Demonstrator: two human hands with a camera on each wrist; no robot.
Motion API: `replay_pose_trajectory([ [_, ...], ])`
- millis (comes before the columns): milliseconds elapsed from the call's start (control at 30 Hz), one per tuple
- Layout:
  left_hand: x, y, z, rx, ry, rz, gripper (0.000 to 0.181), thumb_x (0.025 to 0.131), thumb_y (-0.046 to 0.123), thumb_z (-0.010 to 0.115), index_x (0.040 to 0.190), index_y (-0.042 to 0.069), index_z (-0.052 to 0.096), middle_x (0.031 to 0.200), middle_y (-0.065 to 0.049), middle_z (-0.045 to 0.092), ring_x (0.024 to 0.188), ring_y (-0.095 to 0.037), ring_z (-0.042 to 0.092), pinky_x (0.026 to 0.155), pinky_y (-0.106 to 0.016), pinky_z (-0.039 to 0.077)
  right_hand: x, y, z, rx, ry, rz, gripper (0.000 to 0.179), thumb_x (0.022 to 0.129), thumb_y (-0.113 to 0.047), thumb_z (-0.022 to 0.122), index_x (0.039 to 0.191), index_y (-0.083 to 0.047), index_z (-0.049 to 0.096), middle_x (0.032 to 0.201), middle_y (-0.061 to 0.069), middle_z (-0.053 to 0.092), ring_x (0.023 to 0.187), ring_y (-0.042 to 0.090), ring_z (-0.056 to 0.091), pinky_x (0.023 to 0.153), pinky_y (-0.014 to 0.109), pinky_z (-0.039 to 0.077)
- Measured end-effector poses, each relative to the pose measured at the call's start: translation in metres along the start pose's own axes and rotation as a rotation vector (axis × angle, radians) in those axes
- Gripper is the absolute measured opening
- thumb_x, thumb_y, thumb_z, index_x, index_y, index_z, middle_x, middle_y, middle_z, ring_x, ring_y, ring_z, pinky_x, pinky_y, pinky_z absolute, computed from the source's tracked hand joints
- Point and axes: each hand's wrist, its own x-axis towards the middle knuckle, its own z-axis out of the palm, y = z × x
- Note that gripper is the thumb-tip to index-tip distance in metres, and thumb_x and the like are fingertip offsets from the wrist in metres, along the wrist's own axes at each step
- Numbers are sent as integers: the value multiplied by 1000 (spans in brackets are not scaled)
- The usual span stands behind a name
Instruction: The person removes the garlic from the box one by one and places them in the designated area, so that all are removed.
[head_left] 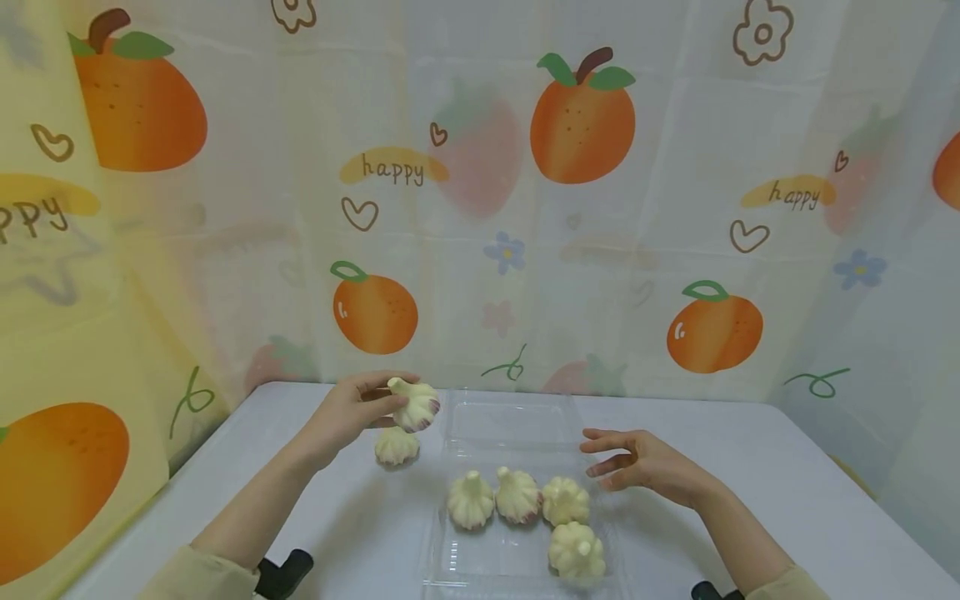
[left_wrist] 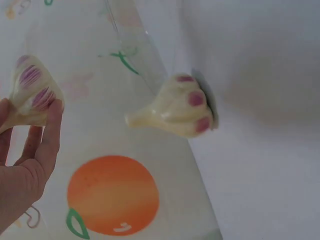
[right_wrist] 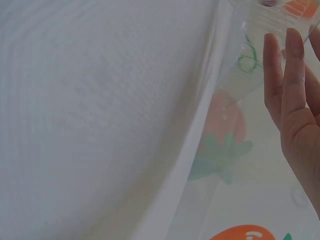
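Observation:
My left hand (head_left: 352, 412) holds a garlic bulb (head_left: 415, 406) between fingers and thumb, raised over the far left of the table. The same bulb (left_wrist: 37, 92) shows purple streaks in the left wrist view. Beneath it, another garlic bulb (head_left: 397, 447) rests on the table. Several bulbs sit in the clear plastic box (head_left: 480, 558): one at left (head_left: 471, 501), one beside it (head_left: 517, 496), two at the right, the nearer (head_left: 577, 550) in the front corner. My right hand (head_left: 645, 465) hovers at the box's right side, fingers loosely spread and holding nothing.
The box's clear lid (head_left: 512, 421) lies folded back behind it. A white table (head_left: 697, 425) carries everything, its far edge close to a fruit-printed curtain (head_left: 465, 250). Yellow printed cloth (head_left: 67, 333) hangs on the left.

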Motion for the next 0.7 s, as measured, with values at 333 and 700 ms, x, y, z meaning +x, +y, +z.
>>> replay_pose_trajectory([
  [333,0,-19,-25,-35,111,-64,45,98,22,60,139,4,54,129,-15,63,93,-2,69,89,-31,60,-2,-3,1,-2,-4,-9,60,88,-9,67,141,9,45,164,27,14,125,35,60,94,28,54],
  [700,0,-36,-38,-22,195,-135,48,99,21,58,142,1,50,132,-24,56,91,1,66,87,-30,60,-1,-2,1,-7,1,-1,61,88,-9,67,142,9,45,164,27,14,122,28,62,94,28,54],
])
